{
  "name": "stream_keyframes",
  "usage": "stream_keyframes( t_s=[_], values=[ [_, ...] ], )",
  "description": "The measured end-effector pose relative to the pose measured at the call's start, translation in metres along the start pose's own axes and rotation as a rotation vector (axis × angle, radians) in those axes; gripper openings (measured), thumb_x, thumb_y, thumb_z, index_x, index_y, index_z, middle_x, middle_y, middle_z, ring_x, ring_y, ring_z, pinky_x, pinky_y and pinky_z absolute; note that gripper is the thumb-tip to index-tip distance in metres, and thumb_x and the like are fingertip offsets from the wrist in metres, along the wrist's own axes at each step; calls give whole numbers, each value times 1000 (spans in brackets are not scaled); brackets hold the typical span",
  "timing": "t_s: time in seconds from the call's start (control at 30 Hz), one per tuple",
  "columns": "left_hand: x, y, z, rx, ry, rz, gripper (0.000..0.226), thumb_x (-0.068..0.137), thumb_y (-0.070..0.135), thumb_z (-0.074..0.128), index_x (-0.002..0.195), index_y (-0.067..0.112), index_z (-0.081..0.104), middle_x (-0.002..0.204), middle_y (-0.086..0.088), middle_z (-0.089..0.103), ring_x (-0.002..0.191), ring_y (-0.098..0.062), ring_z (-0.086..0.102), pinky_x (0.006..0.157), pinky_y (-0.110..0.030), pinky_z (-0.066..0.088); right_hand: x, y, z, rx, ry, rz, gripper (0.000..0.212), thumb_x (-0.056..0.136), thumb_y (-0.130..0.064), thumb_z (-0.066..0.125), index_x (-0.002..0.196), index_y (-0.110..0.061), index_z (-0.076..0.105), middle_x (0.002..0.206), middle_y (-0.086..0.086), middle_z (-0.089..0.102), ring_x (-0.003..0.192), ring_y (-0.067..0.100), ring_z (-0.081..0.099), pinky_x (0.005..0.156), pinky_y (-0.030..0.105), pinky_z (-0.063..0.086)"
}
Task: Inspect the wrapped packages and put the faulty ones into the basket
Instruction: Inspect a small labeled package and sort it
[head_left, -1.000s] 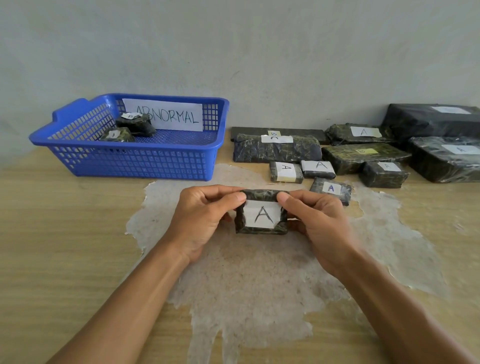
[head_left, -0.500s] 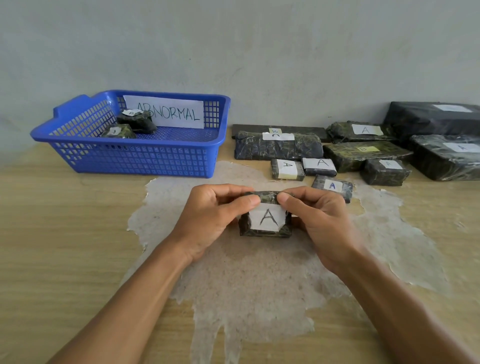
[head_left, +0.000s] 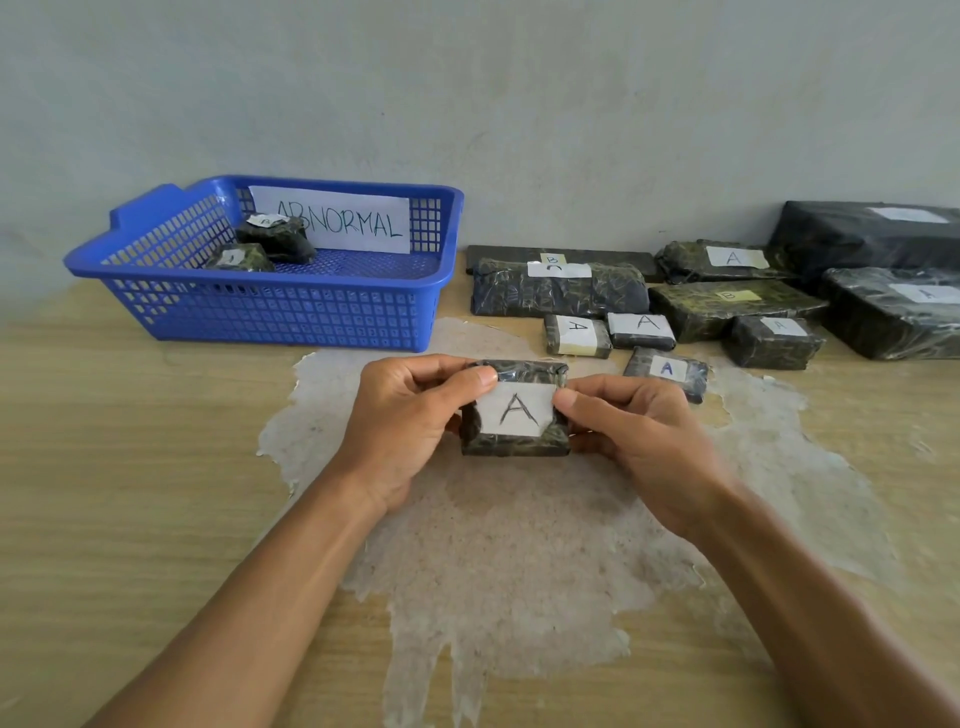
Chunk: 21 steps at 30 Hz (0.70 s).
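A small dark wrapped package (head_left: 514, 444) with a white label marked A is held upright over the middle of the table. My left hand (head_left: 410, 415) grips its left side, thumb on the top corner of the label. My right hand (head_left: 631, 423) grips its right side, thumb at the label's edge. The blue mesh basket (head_left: 291, 317) with an ABNORMAL sign stands at the back left and holds two small dark packages (head_left: 275, 239).
Several dark wrapped packages (head_left: 561, 293) of different sizes, labelled A or B, lie in rows at the back right against the wall. A small one with a blue A (head_left: 667, 371) lies just right of my hands. A pale worn patch (head_left: 519, 545) covers the wooden tabletop.
The package has been turned slightly between my hands, so more of its top face and label shows. Both hands keep their grip in about the same place.
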<state>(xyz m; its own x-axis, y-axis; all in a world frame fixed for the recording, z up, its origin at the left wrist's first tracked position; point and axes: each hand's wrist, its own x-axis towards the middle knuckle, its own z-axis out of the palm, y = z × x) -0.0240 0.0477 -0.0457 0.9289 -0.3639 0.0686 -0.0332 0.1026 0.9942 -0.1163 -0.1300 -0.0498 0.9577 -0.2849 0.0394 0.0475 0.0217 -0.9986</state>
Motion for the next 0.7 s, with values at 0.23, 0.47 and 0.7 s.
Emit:
stream_keyframes(
  t_s=[0.23,0.47,0.7],
  values=[
    [0,0,-2,-7,-97,-91,17,87,21,73,100,11,78,94,-9,79,84,-17,72,70,-27,57,0,-1,1,27,69,13,5,80,-11,79,75,-9,78,75,9,72,71,17,64,63,25,56],
    [-3,0,-3,21,-262,-109,23,88,0,69,111,3,73,98,-16,78,83,-24,74,64,-28,60,1,-2,-2,84,161,43,9,82,-7,76,74,-8,76,75,9,72,72,20,64,62,29,55],
    [-1,1,-5,-14,-202,-62,18,85,-3,70,102,-2,74,91,-19,77,76,-26,74,62,-26,60,-1,-6,-5,74,31,73,34,71,-25,77,98,-5,75,90,15,75,75,23,71,69,28,60]
  ],
)
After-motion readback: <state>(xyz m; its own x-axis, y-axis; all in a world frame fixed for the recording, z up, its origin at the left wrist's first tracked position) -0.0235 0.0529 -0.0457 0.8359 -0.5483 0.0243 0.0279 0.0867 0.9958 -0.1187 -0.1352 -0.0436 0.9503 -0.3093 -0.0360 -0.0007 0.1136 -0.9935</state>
